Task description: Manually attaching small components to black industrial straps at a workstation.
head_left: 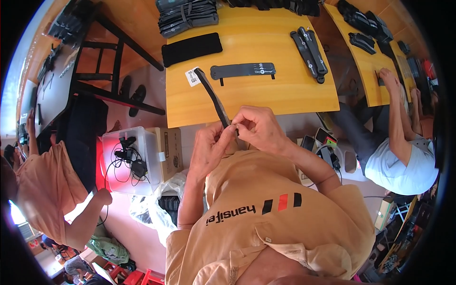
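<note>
Just off the table's near edge, my left hand (209,148) and my right hand (259,126) meet with fingers pinched together. Between them they grip the near end of a long, narrow black strap (214,97). It slants away over the table edge. At its far end is a small white printed label (192,77); whether it is fixed to the strap I cannot tell. Beyond my hands a flat dark grey band (237,71) with white print and two short black tabs lies crosswise on the table. My fingers hide the strap's near tip.
On the yellow table (280,97) are a black fabric piece (192,49), stacked grey bands (187,19) and several grey straps (309,56). A clear bin (131,164) of black cables stands at left beside a cardboard box (171,147). Co-workers sit on both sides.
</note>
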The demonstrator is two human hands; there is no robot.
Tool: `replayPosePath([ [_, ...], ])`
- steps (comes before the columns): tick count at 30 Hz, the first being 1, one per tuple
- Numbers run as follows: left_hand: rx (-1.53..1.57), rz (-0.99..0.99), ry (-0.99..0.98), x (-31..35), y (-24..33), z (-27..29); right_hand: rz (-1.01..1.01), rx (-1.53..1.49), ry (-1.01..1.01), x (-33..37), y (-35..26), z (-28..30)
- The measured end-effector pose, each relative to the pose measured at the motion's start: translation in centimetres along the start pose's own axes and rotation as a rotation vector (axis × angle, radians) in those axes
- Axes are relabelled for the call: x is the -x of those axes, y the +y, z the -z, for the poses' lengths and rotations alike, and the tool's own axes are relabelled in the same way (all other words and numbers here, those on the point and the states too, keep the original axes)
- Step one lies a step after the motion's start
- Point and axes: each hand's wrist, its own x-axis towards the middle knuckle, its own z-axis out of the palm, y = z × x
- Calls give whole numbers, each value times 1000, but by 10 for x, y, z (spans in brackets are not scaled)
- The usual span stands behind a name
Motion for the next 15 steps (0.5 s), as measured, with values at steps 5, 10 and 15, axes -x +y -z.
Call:
replayPosePath([
  [5, -64, -45, 10, 1, -2, 3, -61, -123, -71, -2, 3, 0],
  [10, 227, -12, 2, 11, 10, 2, -328, -682, -238, -10, -9, 10],
  [15, 211, -33, 39, 9, 14, 0, 126, 19, -185, -2, -27, 12],
])
